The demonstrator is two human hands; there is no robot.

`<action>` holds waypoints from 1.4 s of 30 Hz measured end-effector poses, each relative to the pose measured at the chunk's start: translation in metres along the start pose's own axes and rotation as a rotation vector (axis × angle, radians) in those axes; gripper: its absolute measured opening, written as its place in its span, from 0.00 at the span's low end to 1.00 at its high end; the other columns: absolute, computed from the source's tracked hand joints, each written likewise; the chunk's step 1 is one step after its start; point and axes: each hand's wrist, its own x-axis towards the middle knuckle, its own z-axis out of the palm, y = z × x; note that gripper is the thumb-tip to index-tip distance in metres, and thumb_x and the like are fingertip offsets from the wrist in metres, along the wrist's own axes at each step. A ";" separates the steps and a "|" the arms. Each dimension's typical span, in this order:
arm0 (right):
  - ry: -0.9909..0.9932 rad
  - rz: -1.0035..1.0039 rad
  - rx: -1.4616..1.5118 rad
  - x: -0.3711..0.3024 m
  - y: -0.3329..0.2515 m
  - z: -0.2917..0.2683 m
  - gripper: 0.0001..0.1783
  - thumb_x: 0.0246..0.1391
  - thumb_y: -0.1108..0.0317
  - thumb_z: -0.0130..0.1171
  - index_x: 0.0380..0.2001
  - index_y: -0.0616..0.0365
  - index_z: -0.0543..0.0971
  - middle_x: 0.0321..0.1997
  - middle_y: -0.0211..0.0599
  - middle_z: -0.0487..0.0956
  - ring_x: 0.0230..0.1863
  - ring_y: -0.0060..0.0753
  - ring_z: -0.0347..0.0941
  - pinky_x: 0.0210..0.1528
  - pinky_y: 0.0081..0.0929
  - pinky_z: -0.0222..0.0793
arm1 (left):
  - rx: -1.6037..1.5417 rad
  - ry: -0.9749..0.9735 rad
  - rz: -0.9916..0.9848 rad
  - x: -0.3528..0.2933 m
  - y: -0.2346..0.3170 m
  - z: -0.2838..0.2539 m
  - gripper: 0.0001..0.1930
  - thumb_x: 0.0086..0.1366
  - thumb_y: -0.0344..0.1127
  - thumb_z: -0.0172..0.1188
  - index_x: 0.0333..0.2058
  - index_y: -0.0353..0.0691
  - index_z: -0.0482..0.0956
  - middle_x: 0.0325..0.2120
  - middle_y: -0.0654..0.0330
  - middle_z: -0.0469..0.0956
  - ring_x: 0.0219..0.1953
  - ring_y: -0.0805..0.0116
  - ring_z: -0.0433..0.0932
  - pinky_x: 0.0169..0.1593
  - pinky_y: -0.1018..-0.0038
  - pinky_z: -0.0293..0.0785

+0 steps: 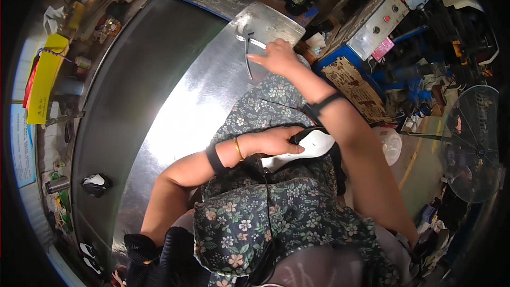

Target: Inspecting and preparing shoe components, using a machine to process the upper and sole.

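On my lap, against the dark floral apron (pixel 234 228), lies a black shoe upper with a white insole (pixel 314 143) facing up. My left hand (pixel 276 142) grips it, thumb pressed on the white face; the fingers beneath are mostly hidden. Farther off, my right hand (pixel 279 57) reaches over the metal worktop with its fingers apart. Beside those fingers is a grey-handled metal hand tool (pixel 247 53), which looks like pincers, its head on a shiny metal plate (pixel 281 21). I cannot tell whether the fingers touch its handle.
A dark conveyor belt (pixel 127 69) curves along the left of the steel worktop (pixel 175 111), with a small black-and-white shoe piece (pixel 96 184) on it. Several dark shoes (pixel 297 0) stand at the far side. A control box (pixel 380 24) and a fan (pixel 478 149) are at right.
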 end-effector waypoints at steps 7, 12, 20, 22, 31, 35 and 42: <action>-0.292 -0.294 -0.112 0.046 -0.037 0.040 0.16 0.55 0.61 0.56 0.30 0.65 0.83 0.38 0.50 0.79 0.39 0.50 0.75 0.49 0.37 0.71 | -0.022 -0.004 -0.034 0.009 0.004 -0.008 0.34 0.65 0.40 0.60 0.64 0.32 0.58 0.57 0.50 0.70 0.58 0.63 0.67 0.61 0.71 0.63; -0.409 0.284 1.639 -0.065 0.009 -0.074 0.13 0.59 0.63 0.53 0.34 0.64 0.74 0.34 0.42 0.77 0.33 0.36 0.78 0.34 0.27 0.73 | -0.103 0.065 -0.124 0.008 0.022 -0.015 0.29 0.65 0.48 0.61 0.57 0.34 0.69 0.50 0.54 0.75 0.52 0.67 0.71 0.56 0.73 0.67; -0.583 0.489 0.828 -0.292 0.079 -0.140 0.22 0.63 0.49 0.50 0.38 0.59 0.76 0.32 0.34 0.78 0.33 0.21 0.73 0.38 0.26 0.69 | -0.078 -0.014 -0.090 0.029 0.011 -0.009 0.27 0.65 0.44 0.63 0.56 0.33 0.71 0.47 0.59 0.77 0.48 0.72 0.73 0.54 0.76 0.68; -0.678 0.437 0.790 -0.312 0.083 -0.135 0.22 0.64 0.50 0.50 0.40 0.60 0.75 0.31 0.31 0.77 0.36 0.21 0.71 0.41 0.27 0.67 | -0.059 -0.019 -0.082 0.031 0.009 -0.005 0.25 0.65 0.42 0.62 0.56 0.34 0.71 0.47 0.60 0.77 0.48 0.73 0.72 0.54 0.75 0.68; -0.700 0.136 0.538 -0.290 0.104 -0.106 0.21 0.64 0.52 0.49 0.34 0.63 0.73 0.28 0.47 0.75 0.32 0.46 0.74 0.36 0.39 0.68 | -0.044 0.050 0.070 0.022 0.011 0.007 0.24 0.67 0.39 0.60 0.57 0.33 0.69 0.46 0.59 0.78 0.47 0.75 0.72 0.53 0.75 0.69; -0.392 0.000 0.422 -0.313 0.124 -0.053 0.19 0.63 0.55 0.53 0.35 0.63 0.73 0.33 0.51 0.76 0.34 0.55 0.74 0.35 0.43 0.69 | -0.049 0.040 0.119 0.022 0.025 0.003 0.24 0.66 0.35 0.60 0.59 0.33 0.68 0.44 0.60 0.78 0.46 0.76 0.72 0.53 0.76 0.69; 0.031 -0.162 0.372 -0.331 0.125 -0.011 0.12 0.56 0.63 0.60 0.32 0.61 0.73 0.31 0.43 0.74 0.32 0.51 0.73 0.34 0.40 0.71 | -0.546 -0.154 0.000 0.026 0.024 0.006 0.29 0.68 0.45 0.56 0.60 0.32 0.65 0.54 0.58 0.72 0.56 0.70 0.68 0.58 0.74 0.65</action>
